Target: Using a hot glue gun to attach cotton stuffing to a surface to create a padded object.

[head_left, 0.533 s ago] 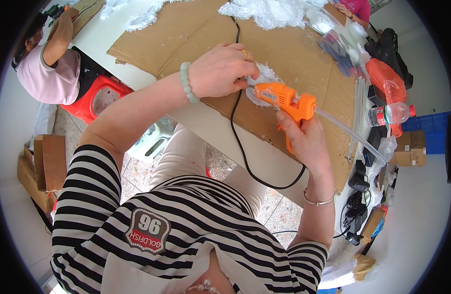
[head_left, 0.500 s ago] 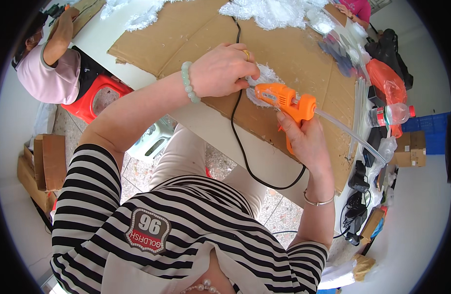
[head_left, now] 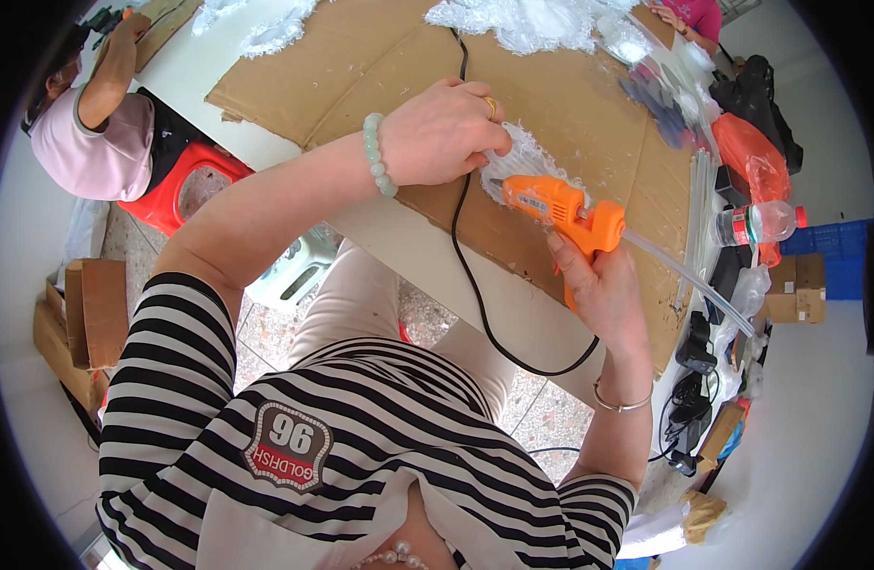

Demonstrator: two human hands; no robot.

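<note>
My right hand (head_left: 603, 285) is wrapped round an orange hot glue gun (head_left: 541, 199), its nozzle toward the left. From the gun's back end a long clear glue stick (head_left: 684, 266) sticks out toward the right. Past the nozzle lies a whitish, see-through fringed piece (head_left: 527, 157) on the cardboard sheet (head_left: 361, 66). My left hand (head_left: 446, 133) is closed at this piece's left edge, fingertips curled together; what they pinch is hidden. Under that hand runs the black cord (head_left: 459, 223), which loops down over the table's near edge to my right hand.
White shiny fringed material (head_left: 522, 24) is heaped at the far side. On the right lie clear sticks (head_left: 698, 209), a plastic bottle (head_left: 769, 222), an orange-red bag (head_left: 750, 152) and black adapters (head_left: 693, 347). A person (head_left: 85, 133) sits on a red stool (head_left: 195, 190) at left; another is far right.
The glue gun and my right hand have shifted slightly right and toward me, drawing the nozzle away from my left fingertips. More of the fringed piece shows. My left hand has moved slightly right.
</note>
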